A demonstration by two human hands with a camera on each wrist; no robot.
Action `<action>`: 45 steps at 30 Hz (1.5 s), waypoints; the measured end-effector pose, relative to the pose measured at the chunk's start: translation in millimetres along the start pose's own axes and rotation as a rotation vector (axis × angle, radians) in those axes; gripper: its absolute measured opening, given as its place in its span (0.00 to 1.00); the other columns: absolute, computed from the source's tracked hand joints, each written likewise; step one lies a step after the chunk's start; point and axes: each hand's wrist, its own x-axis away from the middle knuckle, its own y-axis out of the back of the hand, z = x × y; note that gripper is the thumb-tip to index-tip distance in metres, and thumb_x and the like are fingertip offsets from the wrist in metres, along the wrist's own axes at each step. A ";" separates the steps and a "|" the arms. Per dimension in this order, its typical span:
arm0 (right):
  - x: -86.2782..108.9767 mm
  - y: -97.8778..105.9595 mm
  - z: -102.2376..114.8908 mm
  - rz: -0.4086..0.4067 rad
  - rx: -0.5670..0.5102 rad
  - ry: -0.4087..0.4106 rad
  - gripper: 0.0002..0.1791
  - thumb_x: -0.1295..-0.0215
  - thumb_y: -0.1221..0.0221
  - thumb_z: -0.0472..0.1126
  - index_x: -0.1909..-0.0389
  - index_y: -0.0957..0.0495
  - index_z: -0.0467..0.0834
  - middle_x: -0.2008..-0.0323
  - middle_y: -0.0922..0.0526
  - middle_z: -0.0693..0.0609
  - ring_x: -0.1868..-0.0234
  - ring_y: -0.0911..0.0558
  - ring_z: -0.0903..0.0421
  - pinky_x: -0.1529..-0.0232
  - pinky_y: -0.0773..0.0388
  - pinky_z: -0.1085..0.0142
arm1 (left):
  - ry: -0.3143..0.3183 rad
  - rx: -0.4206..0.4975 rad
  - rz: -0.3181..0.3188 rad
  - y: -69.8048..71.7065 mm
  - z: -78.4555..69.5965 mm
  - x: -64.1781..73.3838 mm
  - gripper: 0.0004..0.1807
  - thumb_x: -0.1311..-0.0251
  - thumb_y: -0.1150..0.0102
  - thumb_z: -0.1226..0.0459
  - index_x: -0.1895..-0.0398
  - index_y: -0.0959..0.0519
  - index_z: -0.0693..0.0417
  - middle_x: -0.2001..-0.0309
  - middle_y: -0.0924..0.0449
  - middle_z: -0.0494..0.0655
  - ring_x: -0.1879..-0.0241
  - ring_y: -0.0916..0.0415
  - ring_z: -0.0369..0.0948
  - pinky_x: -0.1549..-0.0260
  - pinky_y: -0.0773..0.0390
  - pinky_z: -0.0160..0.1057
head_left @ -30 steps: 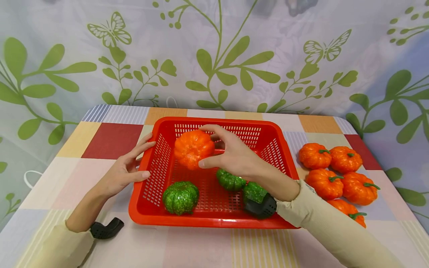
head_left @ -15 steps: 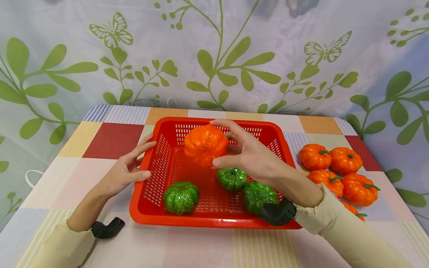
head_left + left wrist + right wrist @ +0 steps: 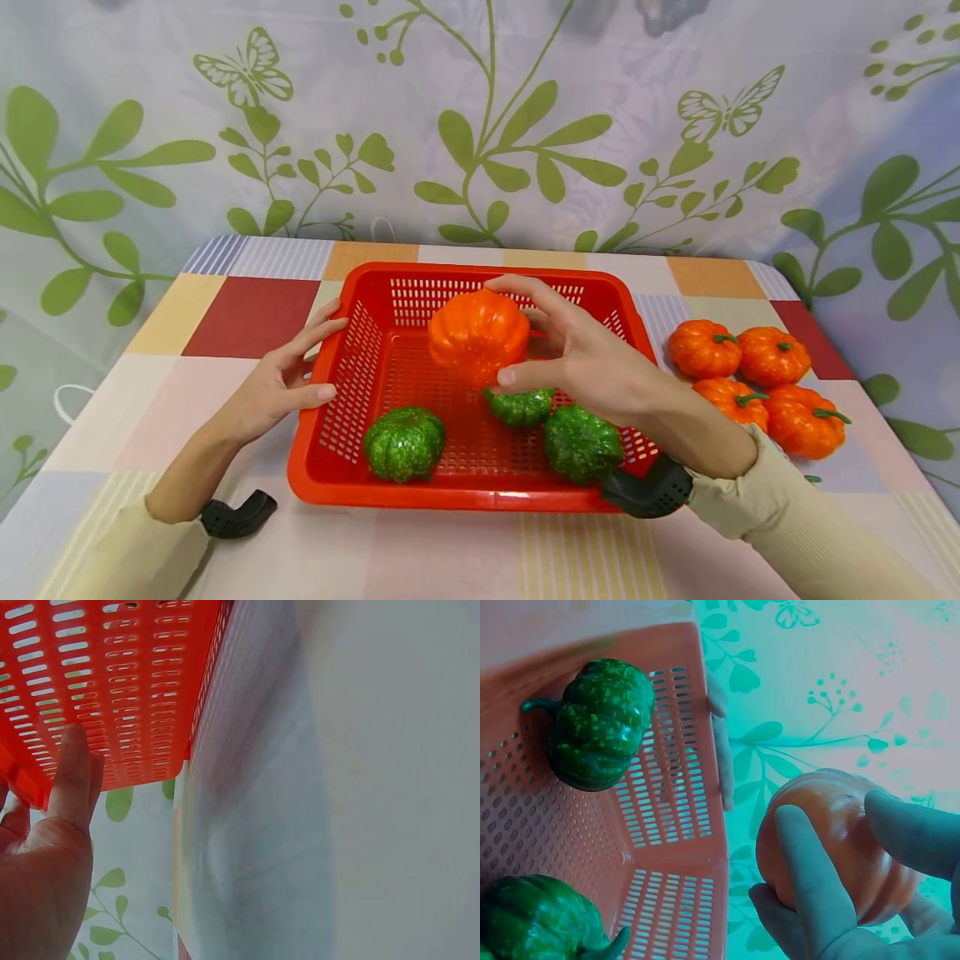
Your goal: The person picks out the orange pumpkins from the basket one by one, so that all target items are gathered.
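My right hand holds an orange pumpkin over the red plastic basket. In the right wrist view the fingers and thumb spread round the pumpkin, which is raised past the basket's rim. My left hand rests at the basket's left rim, its thumb tip and a fingertip over the edge. The left wrist view shows straight fingers along the basket's slotted outer wall. Inside the basket lie a green pumpkin at front left, another near the middle, partly hidden, and a third at front right.
Several orange pumpkins with green stems lie grouped on the table right of the basket; my right forearm hides part of them. A checked cloth covers the table. Behind its far edge hangs a leaf-patterned curtain.
My right hand has moved rightwards over the basket with the orange pumpkin and turned it somewhat. The green pumpkins at the front right show more fully. My left hand stays at the rim.
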 end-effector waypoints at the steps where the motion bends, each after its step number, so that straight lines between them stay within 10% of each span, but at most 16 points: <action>1: 1.5 0.5 -0.2 -0.001 0.010 0.003 0.43 0.39 0.39 0.25 0.28 0.42 0.55 0.37 0.31 0.42 0.44 0.24 0.39 0.50 0.21 0.48 | 0.000 0.000 0.002 -0.2 -0.1 -0.2 0.41 0.40 0.44 0.75 0.23 0.44 0.54 0.21 0.62 0.42 0.36 0.39 0.50 0.58 0.17 0.46; 18: 20.1 4.3 -10.8 -0.094 -0.022 0.075 0.14 0.26 0.47 0.38 0.44 0.35 0.45 0.42 0.33 0.36 0.48 0.23 0.37 0.54 0.18 0.48 | 0.001 0.004 0.002 -1.4 0.3 -0.9 0.40 0.39 0.45 0.75 0.23 0.45 0.54 0.21 0.62 0.42 0.36 0.39 0.51 0.59 0.17 0.46; 45: 77.9 24.6 -16.5 -0.349 0.380 0.008 0.39 0.39 0.32 0.40 0.30 0.40 0.51 0.37 0.31 0.51 0.40 0.27 0.49 0.46 0.23 0.67 | -0.005 0.004 0.000 -0.8 -1.5 -0.4 0.40 0.40 0.46 0.77 0.23 0.44 0.54 0.21 0.62 0.43 0.37 0.40 0.51 0.59 0.17 0.46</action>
